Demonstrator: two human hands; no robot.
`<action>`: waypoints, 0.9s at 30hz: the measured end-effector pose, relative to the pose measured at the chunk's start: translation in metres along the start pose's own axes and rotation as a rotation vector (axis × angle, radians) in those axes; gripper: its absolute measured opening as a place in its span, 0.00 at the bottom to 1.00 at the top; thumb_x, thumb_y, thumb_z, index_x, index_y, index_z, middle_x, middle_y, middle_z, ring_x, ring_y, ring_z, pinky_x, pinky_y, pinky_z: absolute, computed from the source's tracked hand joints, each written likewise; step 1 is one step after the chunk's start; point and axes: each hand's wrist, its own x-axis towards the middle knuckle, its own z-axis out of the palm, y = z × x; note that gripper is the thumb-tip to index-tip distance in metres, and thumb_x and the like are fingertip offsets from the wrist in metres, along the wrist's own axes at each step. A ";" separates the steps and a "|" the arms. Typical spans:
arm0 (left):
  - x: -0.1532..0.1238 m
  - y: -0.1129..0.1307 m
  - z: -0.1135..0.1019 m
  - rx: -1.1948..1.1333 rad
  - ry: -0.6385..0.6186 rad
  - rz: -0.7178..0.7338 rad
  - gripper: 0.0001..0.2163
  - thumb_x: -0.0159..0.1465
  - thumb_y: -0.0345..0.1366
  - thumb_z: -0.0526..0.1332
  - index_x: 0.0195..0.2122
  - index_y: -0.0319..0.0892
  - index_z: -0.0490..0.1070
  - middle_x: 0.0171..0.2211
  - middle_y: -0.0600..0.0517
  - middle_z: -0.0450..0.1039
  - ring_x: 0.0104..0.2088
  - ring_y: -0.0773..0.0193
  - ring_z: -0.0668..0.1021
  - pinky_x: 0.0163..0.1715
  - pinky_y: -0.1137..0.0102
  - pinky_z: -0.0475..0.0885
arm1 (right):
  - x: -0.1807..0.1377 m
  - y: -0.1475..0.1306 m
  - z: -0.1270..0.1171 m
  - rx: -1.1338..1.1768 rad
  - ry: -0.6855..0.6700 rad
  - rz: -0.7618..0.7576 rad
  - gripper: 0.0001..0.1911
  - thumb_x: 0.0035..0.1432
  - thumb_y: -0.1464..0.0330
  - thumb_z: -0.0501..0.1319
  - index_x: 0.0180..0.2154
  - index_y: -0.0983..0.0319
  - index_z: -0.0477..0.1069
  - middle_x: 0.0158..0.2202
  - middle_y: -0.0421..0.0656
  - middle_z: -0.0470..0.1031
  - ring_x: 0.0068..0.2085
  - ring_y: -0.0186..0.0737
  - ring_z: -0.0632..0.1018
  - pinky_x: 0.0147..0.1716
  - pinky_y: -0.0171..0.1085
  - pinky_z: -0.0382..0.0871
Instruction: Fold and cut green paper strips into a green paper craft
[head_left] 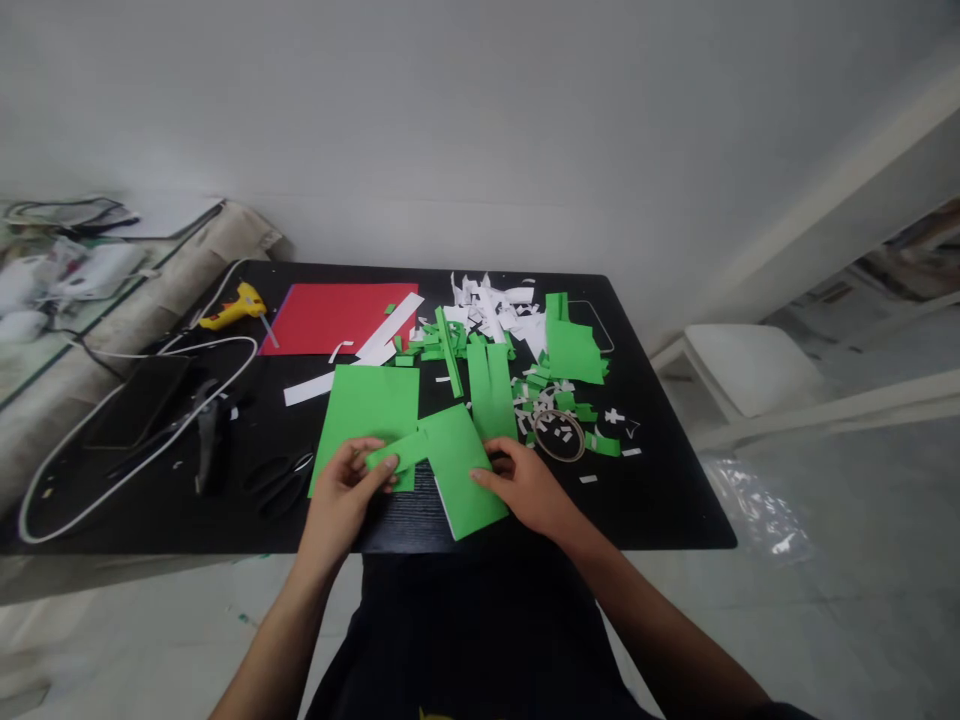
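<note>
My left hand (352, 472) pinches a short green paper strip (405, 451) between thumb and fingers. The strip's far end meets the upper left corner of a folded green paper piece (466, 478); whether they are joined I cannot tell. My right hand (523, 482) grips that piece at its right edge, thumb on top. A white edge shows along its lower left side. Under my left hand lies a larger green sheet (364, 405). Just behind the right hand are wide green strips (491, 385) lying side by side.
A red sheet (330, 315), white strips, and a heap of white scraps (495, 305) lie at the back. Green scraps and a ring (560, 436) are on the right. Scissors (279, 482), a yellow glue gun (238, 306), a phone (139, 402) and a white cable (142, 465) occupy the left.
</note>
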 end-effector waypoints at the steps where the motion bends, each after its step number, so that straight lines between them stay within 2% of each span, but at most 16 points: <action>1: 0.001 -0.001 -0.005 0.000 0.034 0.008 0.24 0.49 0.47 0.79 0.39 0.42 0.73 0.26 0.58 0.74 0.25 0.65 0.79 0.28 0.71 0.76 | 0.001 0.000 -0.001 -0.046 0.009 0.000 0.18 0.54 0.63 0.71 0.45 0.62 0.75 0.42 0.47 0.80 0.42 0.48 0.82 0.44 0.48 0.77; 6: 0.002 -0.003 -0.017 -0.059 0.119 0.063 0.20 0.52 0.46 0.78 0.36 0.42 0.71 0.30 0.58 0.75 0.24 0.69 0.78 0.29 0.73 0.76 | 0.002 0.000 0.002 -0.236 0.113 -0.166 0.14 0.58 0.64 0.69 0.47 0.60 0.77 0.48 0.50 0.79 0.43 0.48 0.81 0.43 0.49 0.77; 9: 0.001 -0.004 -0.014 -0.085 0.102 0.047 0.19 0.55 0.45 0.77 0.38 0.43 0.70 0.30 0.58 0.76 0.26 0.66 0.81 0.32 0.72 0.77 | -0.001 -0.001 0.005 -0.342 0.182 -0.283 0.12 0.61 0.66 0.66 0.47 0.60 0.78 0.50 0.52 0.78 0.47 0.52 0.80 0.50 0.53 0.74; 12: 0.000 -0.003 -0.009 -0.127 0.106 0.057 0.20 0.56 0.44 0.76 0.41 0.44 0.70 0.31 0.58 0.76 0.28 0.64 0.82 0.32 0.69 0.79 | -0.002 -0.004 0.001 -0.344 0.204 -0.354 0.11 0.66 0.64 0.63 0.47 0.59 0.79 0.49 0.51 0.80 0.50 0.52 0.80 0.53 0.52 0.73; 16: 0.000 0.001 -0.007 -0.179 0.179 0.108 0.20 0.56 0.45 0.75 0.42 0.44 0.71 0.34 0.57 0.74 0.29 0.62 0.83 0.30 0.68 0.81 | -0.001 -0.009 -0.013 -0.280 0.237 -0.341 0.15 0.70 0.60 0.58 0.47 0.60 0.79 0.48 0.50 0.82 0.49 0.51 0.81 0.51 0.49 0.75; 19: 0.000 0.003 -0.008 -0.208 0.156 0.082 0.18 0.56 0.46 0.75 0.40 0.43 0.74 0.36 0.55 0.75 0.30 0.61 0.83 0.31 0.66 0.81 | 0.001 -0.011 -0.026 -0.216 0.253 -0.278 0.19 0.70 0.55 0.56 0.48 0.60 0.79 0.48 0.50 0.83 0.48 0.51 0.82 0.48 0.49 0.76; 24: 0.000 -0.006 -0.009 -0.157 0.086 0.042 0.16 0.56 0.47 0.75 0.37 0.42 0.77 0.35 0.53 0.78 0.36 0.58 0.83 0.40 0.65 0.80 | 0.003 -0.008 -0.038 -0.159 0.273 -0.252 0.19 0.67 0.54 0.60 0.48 0.60 0.79 0.48 0.50 0.83 0.49 0.52 0.83 0.50 0.49 0.77; 27: 0.003 -0.014 -0.011 -0.049 0.113 0.077 0.15 0.57 0.47 0.73 0.38 0.43 0.78 0.39 0.52 0.80 0.44 0.54 0.82 0.49 0.62 0.76 | 0.006 -0.003 -0.042 -0.208 0.291 -0.272 0.17 0.64 0.57 0.63 0.48 0.60 0.78 0.48 0.50 0.83 0.48 0.51 0.83 0.50 0.50 0.79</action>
